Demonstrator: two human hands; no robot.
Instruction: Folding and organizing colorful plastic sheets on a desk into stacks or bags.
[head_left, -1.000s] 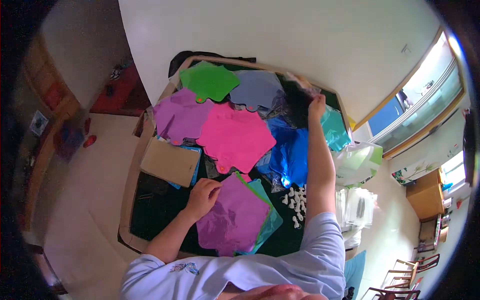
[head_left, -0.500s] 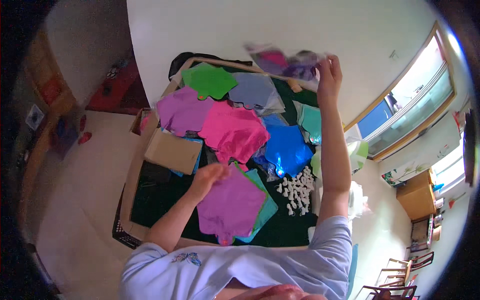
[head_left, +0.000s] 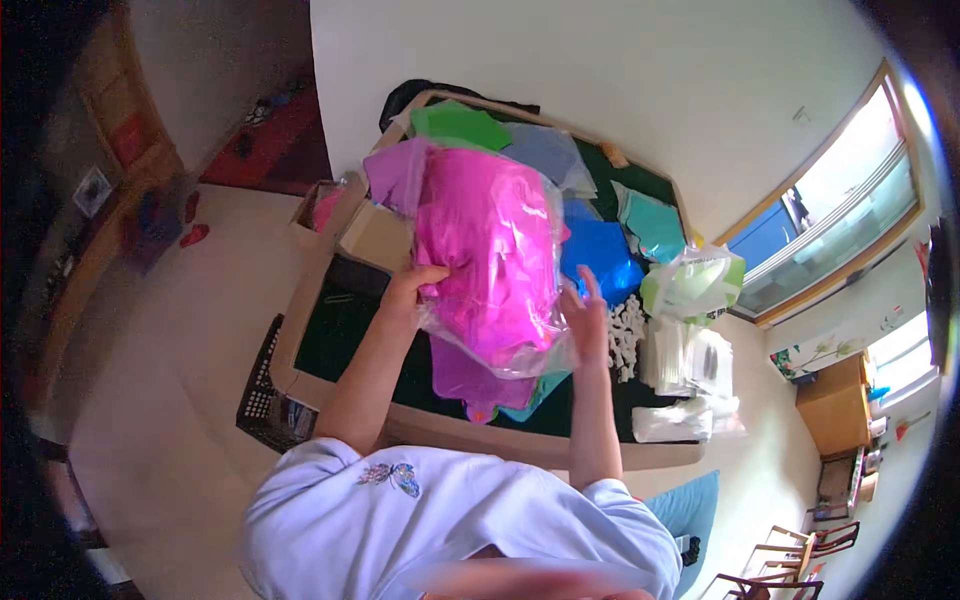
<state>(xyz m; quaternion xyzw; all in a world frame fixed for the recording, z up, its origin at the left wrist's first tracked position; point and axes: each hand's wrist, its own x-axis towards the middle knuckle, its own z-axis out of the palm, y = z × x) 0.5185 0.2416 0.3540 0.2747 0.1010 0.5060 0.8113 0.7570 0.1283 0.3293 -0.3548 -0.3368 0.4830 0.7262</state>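
Note:
A clear plastic bag with shiny pink foil (head_left: pixel 490 250) is held up over the table. My left hand (head_left: pixel 405 292) is closed on its left edge, thumb on the front. Beside its lower right edge is my right hand (head_left: pixel 588 318), fingers apart; whether a fingertip touches the plastic I cannot tell. Below the bag lies a flat purple foil piece (head_left: pixel 470 380) with a small tab, a teal one (head_left: pixel 540 398) partly under it. Blue foil (head_left: pixel 600 262) and a heap of small white plastic pieces (head_left: pixel 627 335) lie to the right. The bag hides the table's middle.
The dark green tabletop (head_left: pixel 345 335) has a raised pale rim. Green (head_left: pixel 460 125), grey-blue (head_left: pixel 545 155) and teal (head_left: pixel 655 225) flat packs lie toward the back and right. White bags (head_left: pixel 685 360) are stacked at the right; a black crate (head_left: pixel 270 400) stands left.
My right hand has come down from the far right toward the middle. The bag with pink foil is now over the table. My left hand has left the purple piece and grips the bag.

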